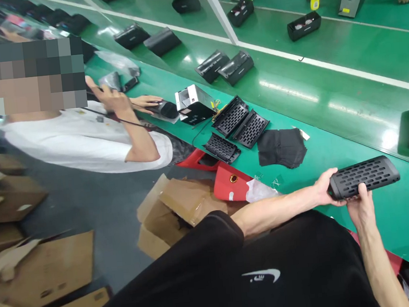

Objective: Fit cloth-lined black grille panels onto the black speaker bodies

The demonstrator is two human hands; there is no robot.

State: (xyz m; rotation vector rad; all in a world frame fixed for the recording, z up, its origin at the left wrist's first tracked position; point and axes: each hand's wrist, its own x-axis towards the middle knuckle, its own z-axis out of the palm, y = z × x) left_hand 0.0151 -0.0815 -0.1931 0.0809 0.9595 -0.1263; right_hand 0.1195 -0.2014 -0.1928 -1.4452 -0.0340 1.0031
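Observation:
A black speaker casing [366,176] with rows of slots along its face is held between both hands, over the right part of the green table. My left hand [326,189] grips its left end, fingers and thumb around the edge. From below, my right hand [360,205] holds the near long side, with the thumb up against the slotted face. To the left, a pile of thin black sheets [281,149] lies on the table. Beyond these sit several slotted black shells, among them one grille shell [251,128] lying face up and another shell [221,147] near the table edge.
A co-worker in a white shirt [80,141] sits on the left, one hand on a black casing. A boxy device [194,104] stands near them. Dark speaker casings [235,67] rest on the green conveyor belt [292,87]. Cardboard boxes [181,209] lie on the floor.

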